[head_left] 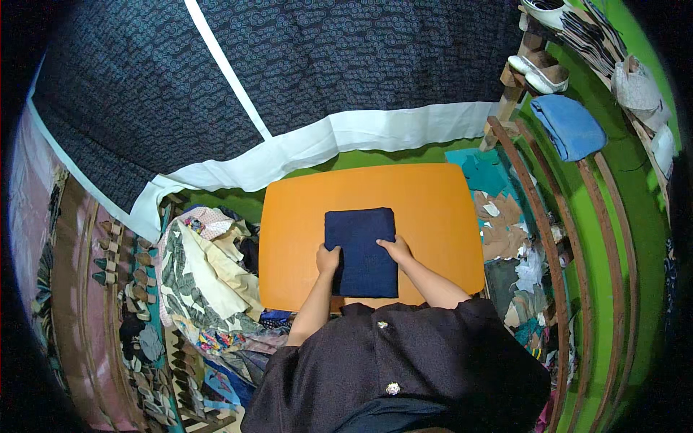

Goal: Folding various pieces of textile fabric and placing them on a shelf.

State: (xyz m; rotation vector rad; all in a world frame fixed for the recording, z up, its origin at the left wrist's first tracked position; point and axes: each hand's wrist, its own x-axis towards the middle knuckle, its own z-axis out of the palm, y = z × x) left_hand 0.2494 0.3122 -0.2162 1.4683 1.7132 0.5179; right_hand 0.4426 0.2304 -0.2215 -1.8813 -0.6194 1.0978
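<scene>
Navy folded cloth [366,265] lies mid-frame on the orange table [440,216]; likely soft, light; best held at side edges. Your left hand [327,260] and right hand [398,250] lay thumbs on it; other fingers hidden, can't tell if pinching.

The desk [296,224] has a smooth, plain orange top with rounded far corners; its sides appear bowed in this wide view. Part of the near edge is hidden by the wearer's clothing. One item lies on it: a folded navy cloth [366,263], a neat upright rectangle, near the middle and toward the near edge. Orange surface shows left, right and beyond.
</scene>
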